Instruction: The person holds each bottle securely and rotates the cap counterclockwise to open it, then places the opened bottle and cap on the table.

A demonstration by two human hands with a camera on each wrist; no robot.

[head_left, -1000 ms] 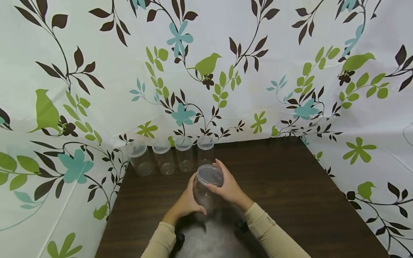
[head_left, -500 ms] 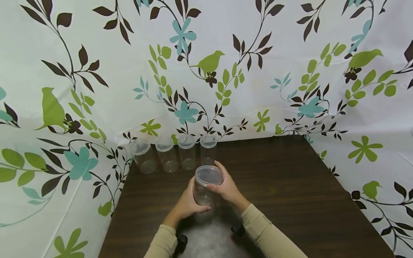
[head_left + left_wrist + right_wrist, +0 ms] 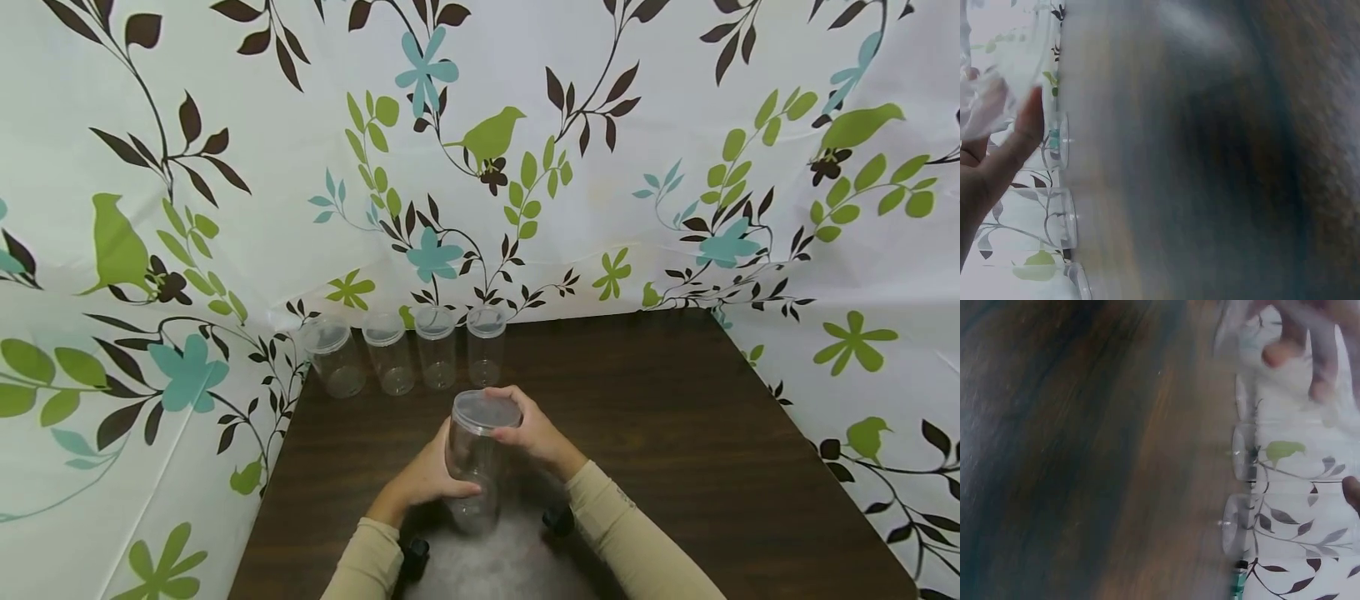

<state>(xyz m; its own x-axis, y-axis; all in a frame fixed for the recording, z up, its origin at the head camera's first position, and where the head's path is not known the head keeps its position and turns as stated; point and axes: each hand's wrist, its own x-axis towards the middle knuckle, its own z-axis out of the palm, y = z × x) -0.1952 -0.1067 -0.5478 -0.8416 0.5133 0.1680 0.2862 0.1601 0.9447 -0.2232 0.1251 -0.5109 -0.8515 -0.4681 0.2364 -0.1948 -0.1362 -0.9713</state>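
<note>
A clear plastic jar (image 3: 474, 479) with a translucent lid (image 3: 486, 410) is held between both hands above the dark table, its base tilted toward me. My left hand (image 3: 429, 477) grips the jar's body from the left, thumb across the near side. On the other side my right hand (image 3: 538, 435) holds the lid's rim, fingertips at its far edge and thumb at its near right edge. In the left wrist view the left thumb (image 3: 1019, 131) shows beside the blurred jar (image 3: 988, 103). The right wrist view is blurred around the jar and fingers.
Several similar lidded jars stand in a row at the table's back left, among them a leftmost jar (image 3: 333, 358) and a rightmost jar (image 3: 487, 350). The dark wood table (image 3: 660, 450) meets a leaf-and-bird patterned sheet (image 3: 600, 192) at the back and sides.
The held jar's base has swung down toward me, so more of its body shows. Both hands still hold it. The row of jars has stayed in place.
</note>
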